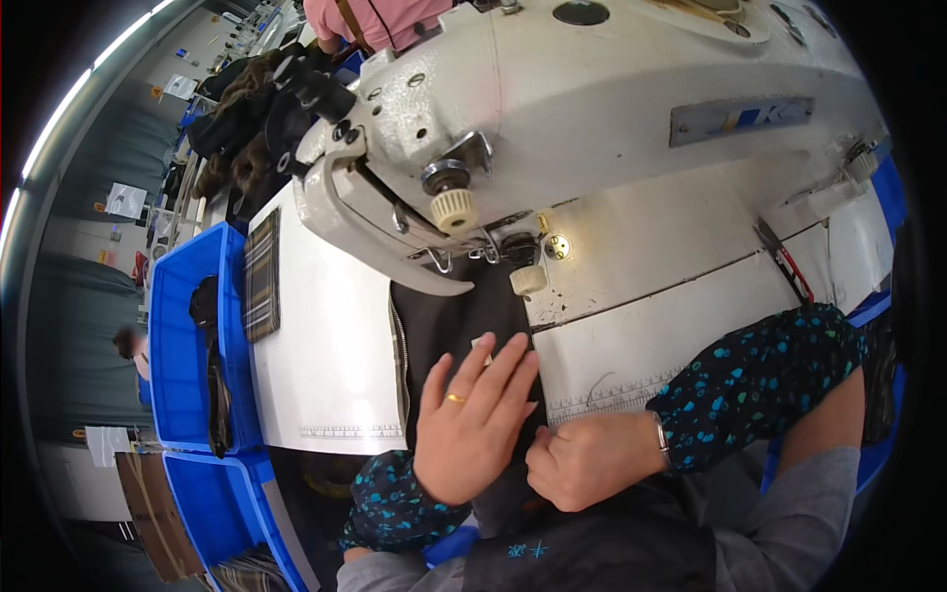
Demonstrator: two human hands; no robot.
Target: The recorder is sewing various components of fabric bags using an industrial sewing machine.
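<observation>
A strip of black fabric (462,314) runs from under the needle area of a white sewing machine (592,128) toward my body. A zipper (400,347) with pale teeth lies along its left edge. My left hand (475,419), wearing a gold ring, is laid flat on the fabric with its fingers stretched toward the machine. Under those fingertips a small white piece (480,348) shows in part. Beside it my right hand (599,459) is closed at the fabric's right edge, pinching it; its fingertips are mostly hidden.
Red-handled scissors or snips (784,261) lie on the table's right side. Printed rulers (612,395) mark the near edge. Plaid fabric (261,276) lies at the left, beside blue bins (197,345). A person in pink (395,22) sits beyond the machine.
</observation>
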